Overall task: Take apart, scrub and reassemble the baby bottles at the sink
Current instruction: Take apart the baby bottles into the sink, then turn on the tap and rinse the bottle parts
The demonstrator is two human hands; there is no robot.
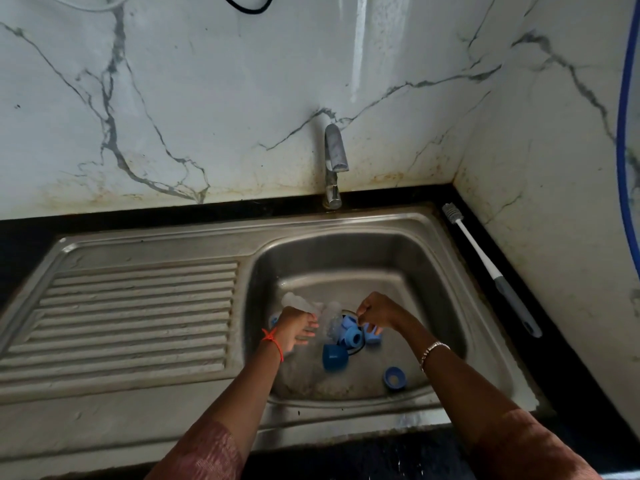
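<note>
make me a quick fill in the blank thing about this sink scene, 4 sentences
1. The bottle brush lies on the black counter to the ____ of the sink.
2. The loose caps in the basin are ____ in colour.
3. The ridged draining board is on the ____ side of the basin.
4. The metal bracelet is on the person's ____ wrist.

Missing words: right; blue; left; right

Clear bottle [297,301] and second clear bottle [330,320] lie on their sides in the sink [433,289]. Blue rings [351,336] clustered at the drain; blue cap [334,356] just in front; blue lid [394,377] apart, hollow side up.
</note>
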